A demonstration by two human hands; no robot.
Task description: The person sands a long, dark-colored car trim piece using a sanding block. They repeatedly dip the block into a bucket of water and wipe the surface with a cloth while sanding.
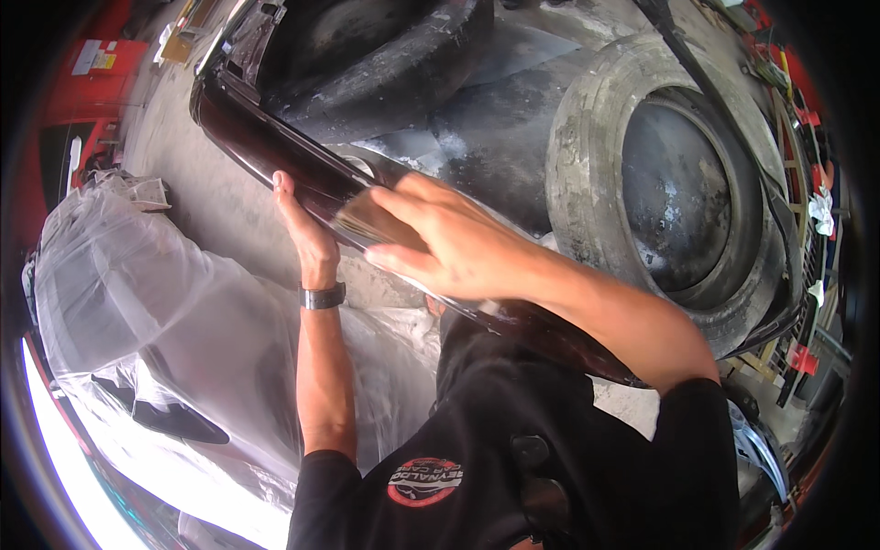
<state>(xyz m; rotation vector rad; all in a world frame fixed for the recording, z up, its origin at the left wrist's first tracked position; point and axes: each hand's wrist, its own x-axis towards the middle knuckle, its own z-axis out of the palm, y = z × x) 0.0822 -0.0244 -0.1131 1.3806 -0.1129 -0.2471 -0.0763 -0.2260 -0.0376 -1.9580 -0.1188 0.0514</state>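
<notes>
A long, glossy dark car bumper (266,147) runs slantwise from the upper left to the lower right, in front of my body. My left hand (307,234) grips its near edge, thumb up along the side and the other fingers hidden behind it. Over the bumper's middle, my right hand (449,240) presses a tan, flat pad like folded sandpaper (378,220) against the surface. The pad and fingertips are blurred. A pale, dull patch shows on the bumper below my right wrist.
Old tyres (587,137) lie beyond the bumper, one of them at the right with a dark disc inside. At the left stands a bulky shape under clear plastic sheeting (174,302). A red cabinet (96,82) is at the far left, and a cluttered rack (802,275) lines the right.
</notes>
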